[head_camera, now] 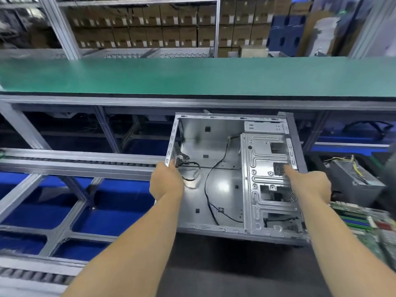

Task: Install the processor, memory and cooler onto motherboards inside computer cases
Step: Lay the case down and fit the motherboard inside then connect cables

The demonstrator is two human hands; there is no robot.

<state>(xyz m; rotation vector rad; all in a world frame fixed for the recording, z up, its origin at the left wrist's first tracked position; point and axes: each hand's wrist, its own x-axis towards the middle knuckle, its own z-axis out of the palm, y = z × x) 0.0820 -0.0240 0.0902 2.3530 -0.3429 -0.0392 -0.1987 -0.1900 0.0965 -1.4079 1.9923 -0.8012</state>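
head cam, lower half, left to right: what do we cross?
Blue bins under the frame → left hand gripping the case's left edge → open computer case → right hand on its drive cage → power supply, with a motherboard below it.

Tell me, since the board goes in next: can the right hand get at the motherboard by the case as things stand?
Probably yes, once freed. The right hand now grips the case by its drive cage, but the motherboard lies uncovered just to its right, with nothing between them.
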